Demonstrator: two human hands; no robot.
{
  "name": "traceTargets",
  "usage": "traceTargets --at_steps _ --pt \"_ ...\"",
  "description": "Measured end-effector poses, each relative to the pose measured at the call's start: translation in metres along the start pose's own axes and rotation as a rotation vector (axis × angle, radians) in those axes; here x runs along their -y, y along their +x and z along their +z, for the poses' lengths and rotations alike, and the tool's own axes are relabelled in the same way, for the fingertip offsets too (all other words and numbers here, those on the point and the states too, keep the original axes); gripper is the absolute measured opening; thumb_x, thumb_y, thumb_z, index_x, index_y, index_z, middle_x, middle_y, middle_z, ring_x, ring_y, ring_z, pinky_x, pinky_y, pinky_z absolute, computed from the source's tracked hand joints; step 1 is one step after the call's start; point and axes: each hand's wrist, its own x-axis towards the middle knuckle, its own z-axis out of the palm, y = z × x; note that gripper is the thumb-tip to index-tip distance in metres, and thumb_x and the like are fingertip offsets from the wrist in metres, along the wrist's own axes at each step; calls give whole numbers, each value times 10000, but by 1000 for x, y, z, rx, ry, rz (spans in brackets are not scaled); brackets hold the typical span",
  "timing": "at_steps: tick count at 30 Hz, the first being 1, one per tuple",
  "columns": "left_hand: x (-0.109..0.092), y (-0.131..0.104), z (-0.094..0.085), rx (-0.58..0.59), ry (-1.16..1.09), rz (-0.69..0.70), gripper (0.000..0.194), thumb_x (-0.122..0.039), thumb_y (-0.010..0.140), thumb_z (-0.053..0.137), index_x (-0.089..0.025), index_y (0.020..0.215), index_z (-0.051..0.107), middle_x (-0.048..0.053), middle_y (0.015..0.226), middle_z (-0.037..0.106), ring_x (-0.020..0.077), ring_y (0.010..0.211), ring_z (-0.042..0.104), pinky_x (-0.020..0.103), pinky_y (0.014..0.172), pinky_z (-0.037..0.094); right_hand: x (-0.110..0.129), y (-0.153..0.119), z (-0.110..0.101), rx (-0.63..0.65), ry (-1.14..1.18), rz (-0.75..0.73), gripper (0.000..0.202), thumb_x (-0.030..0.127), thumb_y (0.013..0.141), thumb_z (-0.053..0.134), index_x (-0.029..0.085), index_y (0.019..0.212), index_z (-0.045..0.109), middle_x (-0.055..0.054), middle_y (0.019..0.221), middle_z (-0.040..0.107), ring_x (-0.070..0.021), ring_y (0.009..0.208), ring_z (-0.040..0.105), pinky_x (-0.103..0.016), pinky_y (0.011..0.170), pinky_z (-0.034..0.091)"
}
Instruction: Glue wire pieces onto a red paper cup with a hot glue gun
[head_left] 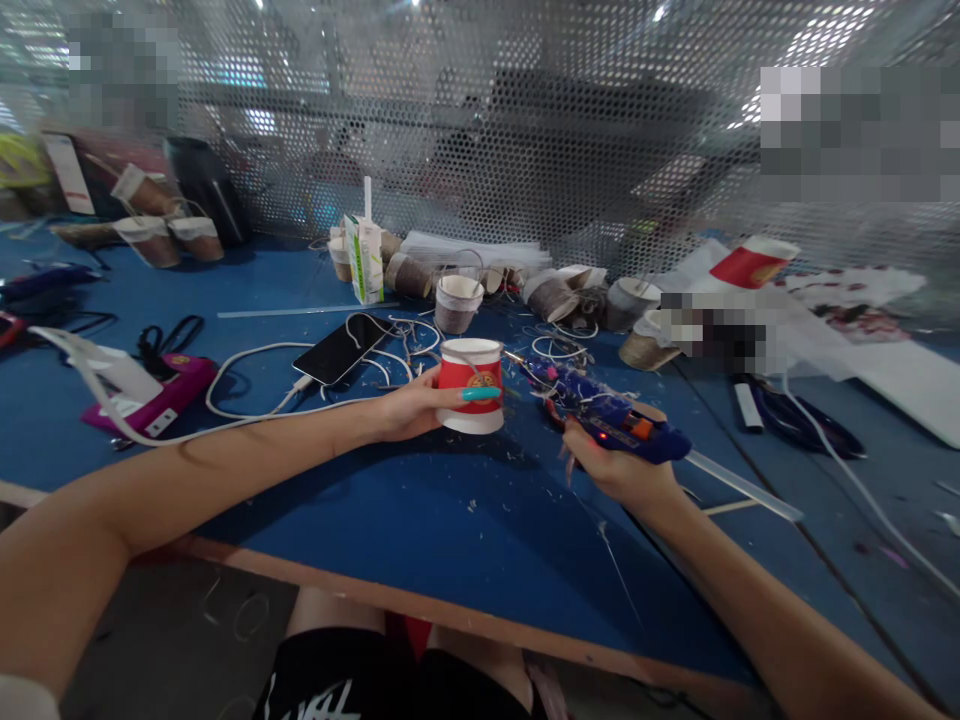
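Observation:
My left hand [412, 403] is wrapped round a red and white paper cup [470, 375], its teal-nailed thumb across the front. The cup stands upright, with a strand of cord or twine along its rim. In my right hand [611, 468] is a blue glue gun [607, 415], covered in stringy glue, with an orange switch and a small red light. A clear glue stick [746, 488] sticks out of its back. The gun's metal nozzle points left and is close to the cup's rim; whether they touch is unclear.
Behind the cup are a twine-wrapped cup [458, 303], a drink carton [365, 262] and a phone [339, 350] amid white cables. A magenta power strip [161, 400] lies left. More wrapped cups line the mesh screen [450, 130]. Another red cup [754, 263] is at right.

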Motion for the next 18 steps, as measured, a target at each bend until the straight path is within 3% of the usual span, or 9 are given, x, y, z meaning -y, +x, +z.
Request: traceTargets --at_steps 6,12,15,18 --pt "-1 -2 -5 45 -10 -13 498 -311 642 858 -148 1086 700 92 1021 766 239 955 708 396 936 498 -5 -1 -6 153 156 127 318 337 786 564 259 484 501 -3 446 545 -167 415 522 -310 426 441" --pt "0 -4 -9 139 -44 -100 568 -331 575 867 -135 1082 703 93 978 781 236 902 727 375 894 527 -15 5 -4 118 214 425 323 467 720 616 268 501 486 -4 417 525 -188 375 522 -338 415 471" --pt "-1 -4 -6 153 -54 -94 573 -333 574 874 -130 1082 703 96 991 782 234 913 729 363 885 536 -20 12 -5 58 36 403 290 496 728 603 261 597 493 -15 503 557 -201 439 546 -346 453 472" --pt "-3 -3 -3 140 -44 -82 580 -326 578 886 -128 1092 700 103 1028 776 237 940 724 374 913 535 -28 17 -8 49 -343 318 347 554 725 617 255 671 449 -66 664 606 -260 609 612 -401 581 506"
